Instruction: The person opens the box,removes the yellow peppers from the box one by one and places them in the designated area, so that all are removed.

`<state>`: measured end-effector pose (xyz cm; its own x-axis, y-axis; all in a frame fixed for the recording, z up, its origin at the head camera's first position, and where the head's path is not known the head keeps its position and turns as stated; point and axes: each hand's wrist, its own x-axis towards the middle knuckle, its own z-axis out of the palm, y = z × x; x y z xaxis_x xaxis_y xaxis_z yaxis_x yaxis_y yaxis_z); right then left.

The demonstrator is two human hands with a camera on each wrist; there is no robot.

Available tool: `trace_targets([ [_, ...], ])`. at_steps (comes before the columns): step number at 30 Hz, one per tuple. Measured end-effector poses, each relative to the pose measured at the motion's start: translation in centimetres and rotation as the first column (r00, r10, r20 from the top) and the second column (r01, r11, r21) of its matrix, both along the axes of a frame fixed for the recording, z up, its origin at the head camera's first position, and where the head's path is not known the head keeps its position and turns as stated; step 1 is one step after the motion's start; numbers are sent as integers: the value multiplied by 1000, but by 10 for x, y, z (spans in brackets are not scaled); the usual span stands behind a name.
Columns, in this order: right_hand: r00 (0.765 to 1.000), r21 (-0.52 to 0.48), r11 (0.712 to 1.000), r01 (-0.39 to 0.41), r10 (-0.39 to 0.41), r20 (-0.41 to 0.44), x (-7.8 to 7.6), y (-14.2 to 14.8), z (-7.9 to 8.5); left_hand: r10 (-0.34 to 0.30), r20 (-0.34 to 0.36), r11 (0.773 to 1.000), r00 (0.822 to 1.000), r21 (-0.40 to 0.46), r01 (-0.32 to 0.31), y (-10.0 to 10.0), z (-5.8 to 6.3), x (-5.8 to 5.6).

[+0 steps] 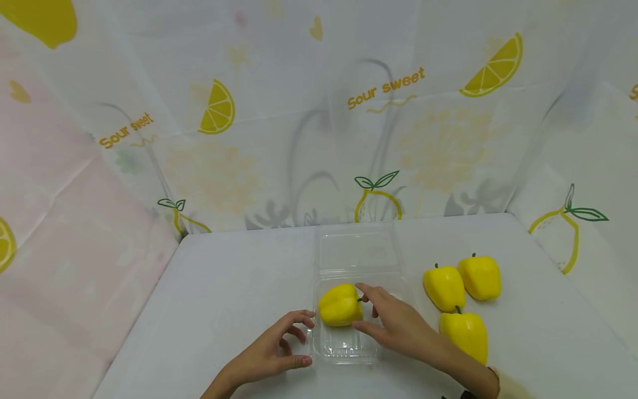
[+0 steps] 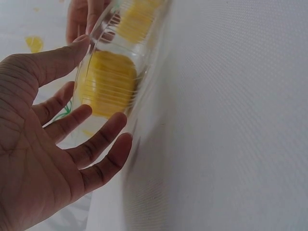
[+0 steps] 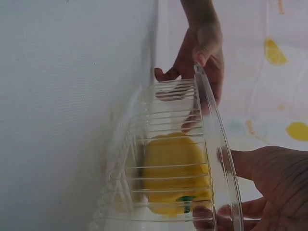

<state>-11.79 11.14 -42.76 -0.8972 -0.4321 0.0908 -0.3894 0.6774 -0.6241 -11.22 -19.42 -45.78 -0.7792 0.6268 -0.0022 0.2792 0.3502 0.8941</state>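
Note:
A yellow bell pepper (image 1: 340,305) lies on its side in a clear plastic clamshell box (image 1: 344,354), its green stem pointing right. My right hand (image 1: 396,324) reaches over the box's right side, thumb and fingers spread around the stem end of the pepper. Through the box's ribbed wall, the right wrist view shows those fingertips near the green stem (image 3: 186,198). At the left rim is my left hand (image 1: 271,349), fingers apart and loosely bent, with nothing in its grasp. The left wrist view shows its fingertips (image 2: 118,122) right by the box wall.
Three more yellow bell peppers stand right of the box: one at the front (image 1: 466,335), one behind it (image 1: 444,288), one farther back (image 1: 479,277). The box's lid (image 1: 356,249) lies folded back toward the lemon-printed cloth wall (image 1: 279,166). White cloth covers the table (image 1: 239,277).

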Motion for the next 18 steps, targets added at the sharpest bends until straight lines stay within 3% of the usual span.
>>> trace_targets([
  [18, 998, 6, 1000, 23, -23, -60, -3, -13, -7, 1, -6, 1000, 1000, -3, -1, 0, 1, 0],
])
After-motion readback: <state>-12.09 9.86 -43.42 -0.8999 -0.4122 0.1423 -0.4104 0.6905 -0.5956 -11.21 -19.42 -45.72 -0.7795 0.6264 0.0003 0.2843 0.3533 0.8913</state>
